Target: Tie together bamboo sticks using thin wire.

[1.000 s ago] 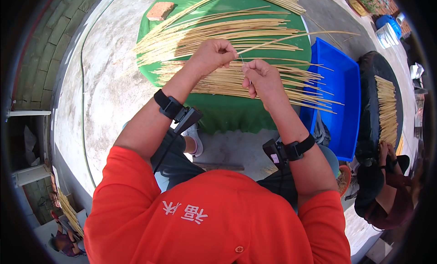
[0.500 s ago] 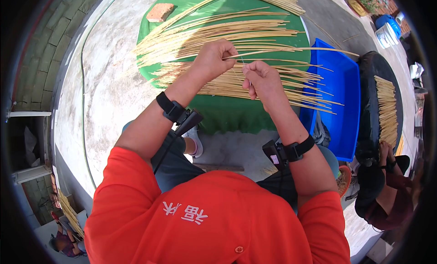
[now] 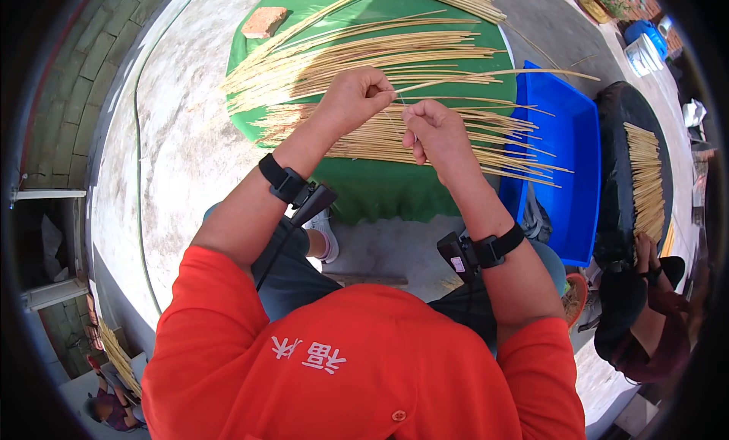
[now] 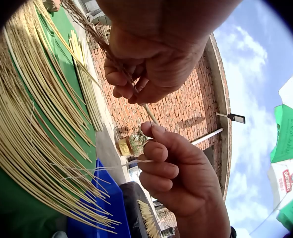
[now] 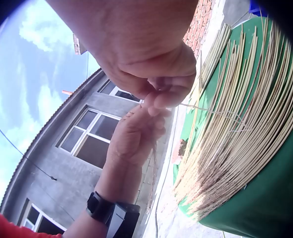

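My left hand (image 3: 357, 98) grips a long thin straw stalk (image 3: 562, 71), which sticks out to the right over the table. In the left wrist view its brushy seed-head end (image 4: 99, 37) trails from the other side of the fist. Close beside it, my right hand (image 3: 440, 132) pinches a fine white thread (image 4: 112, 167) between thumb and finger. A short taut length runs up to the stalk at the left fingertips. Loose thread from the right hand hangs over the stalks below. Rows of similar stalks (image 3: 380, 140) lie on the green-covered table (image 3: 395, 186) under both hands.
A brick (image 3: 264, 22) lies at the table's far left. Right of the table stands a blue tub (image 3: 566, 174), with stalk ends reaching over it. Farther right, another person's hands (image 3: 645, 250) are at a dark round table (image 3: 615, 136) bearing a stalk bundle (image 3: 644, 182).
The stalk's far end has swung down towards me, then partly back up. Both hands have stayed nearly in place, still close together, the left shifting only slightly.
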The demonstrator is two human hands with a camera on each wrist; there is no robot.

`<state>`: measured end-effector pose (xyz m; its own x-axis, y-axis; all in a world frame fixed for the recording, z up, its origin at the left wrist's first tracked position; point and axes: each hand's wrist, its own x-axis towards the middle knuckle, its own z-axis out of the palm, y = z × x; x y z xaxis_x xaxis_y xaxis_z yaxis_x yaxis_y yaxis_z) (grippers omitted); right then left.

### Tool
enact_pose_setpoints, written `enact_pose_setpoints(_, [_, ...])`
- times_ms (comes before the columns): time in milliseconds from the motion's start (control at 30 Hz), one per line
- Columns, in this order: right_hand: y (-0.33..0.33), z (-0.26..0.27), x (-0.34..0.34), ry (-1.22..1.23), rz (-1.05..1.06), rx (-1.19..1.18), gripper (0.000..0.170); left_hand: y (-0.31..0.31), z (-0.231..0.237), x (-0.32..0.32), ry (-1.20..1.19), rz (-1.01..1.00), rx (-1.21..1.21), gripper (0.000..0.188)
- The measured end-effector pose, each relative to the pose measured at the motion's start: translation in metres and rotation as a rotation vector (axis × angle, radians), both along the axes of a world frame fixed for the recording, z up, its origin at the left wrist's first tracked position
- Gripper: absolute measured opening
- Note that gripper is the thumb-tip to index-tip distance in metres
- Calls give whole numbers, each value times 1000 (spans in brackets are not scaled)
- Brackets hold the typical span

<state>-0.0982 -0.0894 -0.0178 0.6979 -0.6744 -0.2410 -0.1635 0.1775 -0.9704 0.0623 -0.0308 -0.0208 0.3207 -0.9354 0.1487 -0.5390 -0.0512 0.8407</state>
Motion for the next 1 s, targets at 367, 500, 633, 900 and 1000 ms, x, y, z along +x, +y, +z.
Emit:
enact_pose_setpoints(367, [1,-2,0,-18,12,2,13,1,4,-5,-55,29,-48,13])
enact_pose_setpoints(500, [2,-4,0,-17,17,-1,13,2,4,-7,-120,37,-116,13])
enact_pose_setpoints(633, [2,-9,1,-15,12,-11,12,1,2,-7,-255,16,-213,12])
enact_pose_setpoints(900, [7,-10,-1,-46,-34,-28,11,2,6,-15,-366,2,-316,9])
enact_pose_setpoints(1000, [7,-11,-2,-70,-52,-18,10,3,6,-16,-394,-2,-330,8])
